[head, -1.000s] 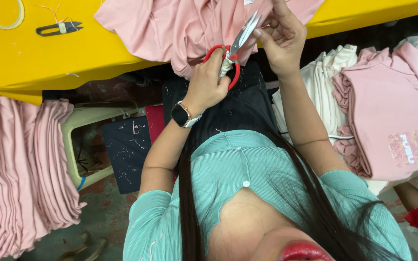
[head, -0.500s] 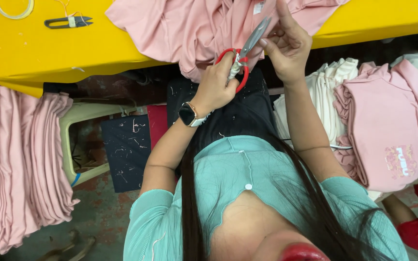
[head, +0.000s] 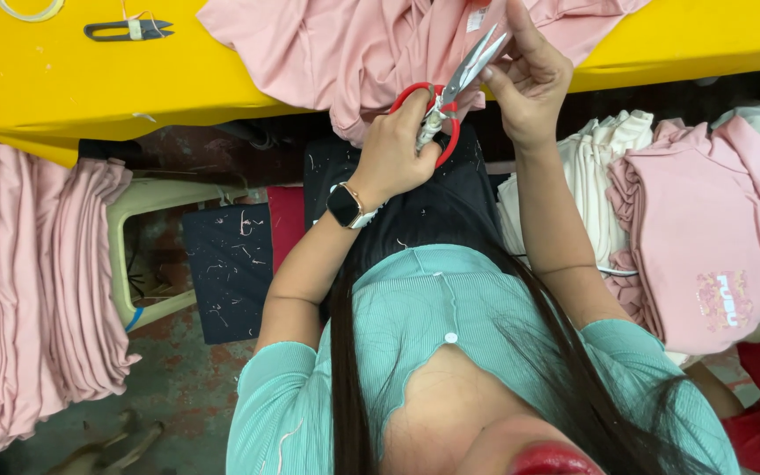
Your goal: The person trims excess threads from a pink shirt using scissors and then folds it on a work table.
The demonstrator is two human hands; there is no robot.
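- A yellow table [head: 90,79] carries the work.
- A crumpled pink garment [head: 354,44] lies on it, hanging over its near edge.
- Black thread snips [head: 127,30] lie well left of the garment.
- A pale loop [head: 30,10] sits left of the snips.

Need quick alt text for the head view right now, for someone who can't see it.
The left hand holds red-handled scissors over a pink garment on a yellow table, while the right hand pinches something small at the blades. Folded pink stacks sit on both sides, and black thread snips lie on the table.
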